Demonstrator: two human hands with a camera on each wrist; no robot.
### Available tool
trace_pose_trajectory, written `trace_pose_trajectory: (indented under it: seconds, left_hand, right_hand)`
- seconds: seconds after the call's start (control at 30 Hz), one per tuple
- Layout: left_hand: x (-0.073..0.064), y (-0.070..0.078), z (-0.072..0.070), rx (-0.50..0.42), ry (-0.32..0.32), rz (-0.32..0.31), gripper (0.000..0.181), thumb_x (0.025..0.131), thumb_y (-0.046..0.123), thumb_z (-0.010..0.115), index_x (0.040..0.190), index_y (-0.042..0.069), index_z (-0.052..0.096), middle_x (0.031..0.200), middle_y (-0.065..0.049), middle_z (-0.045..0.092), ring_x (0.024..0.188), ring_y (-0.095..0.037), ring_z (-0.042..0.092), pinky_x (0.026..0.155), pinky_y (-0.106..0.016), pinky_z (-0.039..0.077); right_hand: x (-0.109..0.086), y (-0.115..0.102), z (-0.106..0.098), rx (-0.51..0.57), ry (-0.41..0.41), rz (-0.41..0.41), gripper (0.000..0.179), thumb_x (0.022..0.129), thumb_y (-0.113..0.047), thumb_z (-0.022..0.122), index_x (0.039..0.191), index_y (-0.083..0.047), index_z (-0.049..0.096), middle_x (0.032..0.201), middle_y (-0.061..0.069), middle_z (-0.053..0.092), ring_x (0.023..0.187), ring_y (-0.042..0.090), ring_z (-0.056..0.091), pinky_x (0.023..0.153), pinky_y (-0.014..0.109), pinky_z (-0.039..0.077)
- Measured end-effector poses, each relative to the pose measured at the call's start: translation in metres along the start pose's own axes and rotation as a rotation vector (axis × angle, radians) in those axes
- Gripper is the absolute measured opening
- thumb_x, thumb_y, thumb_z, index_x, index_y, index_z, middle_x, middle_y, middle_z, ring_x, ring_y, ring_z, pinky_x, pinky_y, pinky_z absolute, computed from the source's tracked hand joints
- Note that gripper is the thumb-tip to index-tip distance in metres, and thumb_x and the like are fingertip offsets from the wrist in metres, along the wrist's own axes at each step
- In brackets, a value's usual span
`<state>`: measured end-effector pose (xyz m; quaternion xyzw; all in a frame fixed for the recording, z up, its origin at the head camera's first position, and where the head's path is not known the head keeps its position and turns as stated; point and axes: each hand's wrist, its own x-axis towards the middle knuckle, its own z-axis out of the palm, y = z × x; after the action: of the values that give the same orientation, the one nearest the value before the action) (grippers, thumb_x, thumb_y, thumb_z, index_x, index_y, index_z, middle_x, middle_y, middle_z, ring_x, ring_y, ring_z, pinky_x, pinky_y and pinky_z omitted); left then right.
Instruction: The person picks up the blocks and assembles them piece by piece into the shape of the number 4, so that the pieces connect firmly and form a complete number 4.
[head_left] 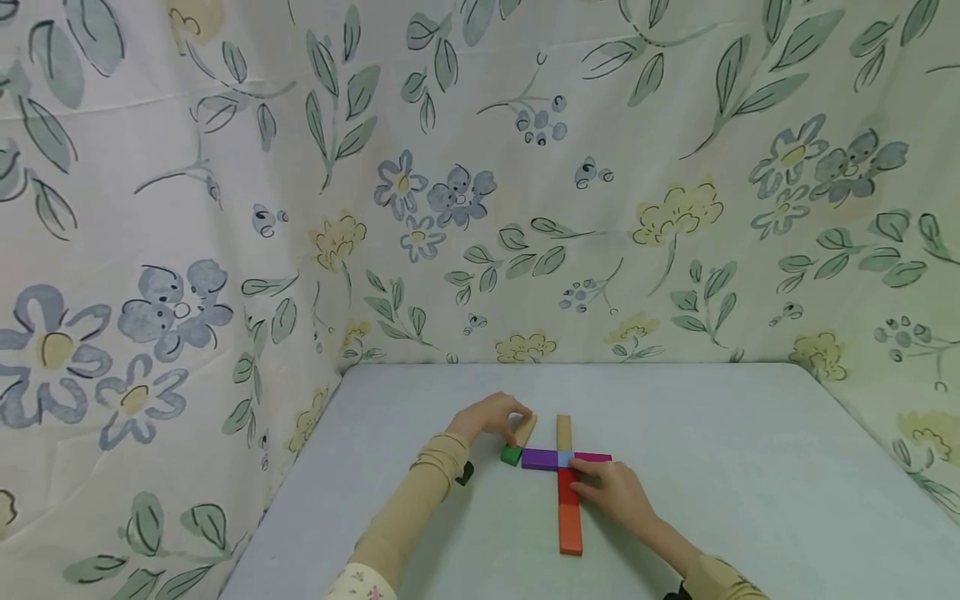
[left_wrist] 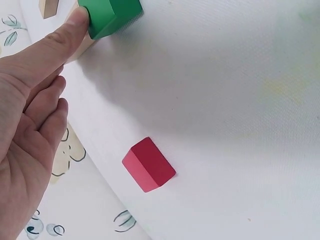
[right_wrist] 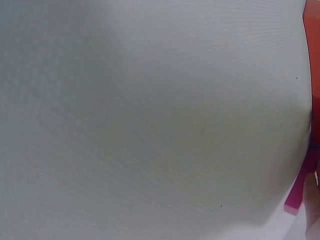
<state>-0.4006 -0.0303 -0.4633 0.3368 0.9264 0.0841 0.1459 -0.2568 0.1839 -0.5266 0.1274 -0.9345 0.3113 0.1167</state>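
My left hand [head_left: 487, 417] pinches a plain wooden block [head_left: 528, 429], its thumb touching a green block [head_left: 512, 456] set at the wooden one's near end. A cross of flat blocks lies to the right: wooden [head_left: 564, 432] at the far arm, light blue [head_left: 565, 459] at the centre, purple [head_left: 540, 459] on the left, magenta [head_left: 596, 457] on the right, red [head_left: 567, 486] and orange [head_left: 571, 529] toward me. With extended fingers, my right hand [head_left: 618, 493] rests on the light blue and red blocks. The right wrist view catches only a sliver of it.
A separate red block [left_wrist: 149, 165] stands on the white table [head_left: 712, 433] in the left wrist view; the head view does not show it. Floral cloth [head_left: 465, 208] hangs behind the table and along its left side.
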Motion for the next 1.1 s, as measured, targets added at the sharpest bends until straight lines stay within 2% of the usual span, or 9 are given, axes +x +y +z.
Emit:
trace_pose_trajectory:
  seconds: [0.37, 0.57, 0.7, 0.93, 1.1]
  left_hand:
    - [-0.003, -0.001, 0.001, 0.007, 0.008, 0.013, 0.063, 0.072, 0.020, 0.082, 0.131, 0.018, 0.058, 0.133, 0.004, 0.059, 0.126, -0.016, 0.050, 0.106, -0.028, 0.038]
    - [-0.006, 0.001, 0.002, 0.024, 0.025, 0.019, 0.061, 0.074, 0.021, 0.081, 0.130, 0.021, 0.059, 0.132, 0.005, 0.059, 0.123, -0.016, 0.052, 0.105, -0.028, 0.038]
    - [-0.010, 0.000, -0.001, 0.008, 0.050, 0.030, 0.059, 0.076, 0.025, 0.079, 0.131, 0.021, 0.058, 0.134, 0.005, 0.058, 0.123, -0.016, 0.051, 0.104, -0.029, 0.039]
    - [-0.015, -0.009, -0.013, -0.135, 0.115, 0.104, 0.057, 0.080, 0.021, 0.076, 0.133, 0.014, 0.057, 0.136, -0.001, 0.056, 0.124, -0.019, 0.052, 0.102, -0.035, 0.043]
    - [-0.020, -0.020, -0.023, -0.248, 0.147, 0.084, 0.053, 0.082, 0.021, 0.074, 0.132, 0.016, 0.058, 0.135, -0.001, 0.058, 0.126, -0.019, 0.052, 0.103, -0.036, 0.042]
  right_hand:
    - [0.001, 0.000, 0.001, 0.007, -0.017, 0.012, 0.038, 0.074, -0.018, 0.079, 0.111, -0.010, 0.072, 0.088, 0.004, 0.075, 0.063, 0.000, 0.044, 0.052, 0.016, 0.032]
    - [0.001, 0.000, -0.001, 0.013, -0.015, -0.010, 0.038, 0.075, -0.018, 0.079, 0.111, -0.010, 0.072, 0.095, 0.006, 0.075, 0.068, 0.001, 0.052, 0.056, 0.016, 0.037]
    - [0.001, -0.001, -0.001, 0.019, -0.024, 0.010, 0.039, 0.075, -0.018, 0.079, 0.112, -0.010, 0.071, 0.096, 0.006, 0.075, 0.069, 0.001, 0.053, 0.056, 0.016, 0.038]
    - [0.001, -0.001, -0.001, 0.013, -0.035, 0.047, 0.039, 0.075, -0.018, 0.078, 0.113, -0.011, 0.071, 0.094, 0.004, 0.075, 0.069, 0.003, 0.052, 0.055, 0.016, 0.037]
    - [0.000, -0.002, -0.002, 0.014, -0.022, 0.027, 0.038, 0.074, -0.017, 0.079, 0.111, -0.010, 0.072, 0.092, 0.004, 0.075, 0.069, 0.002, 0.053, 0.055, 0.015, 0.037]
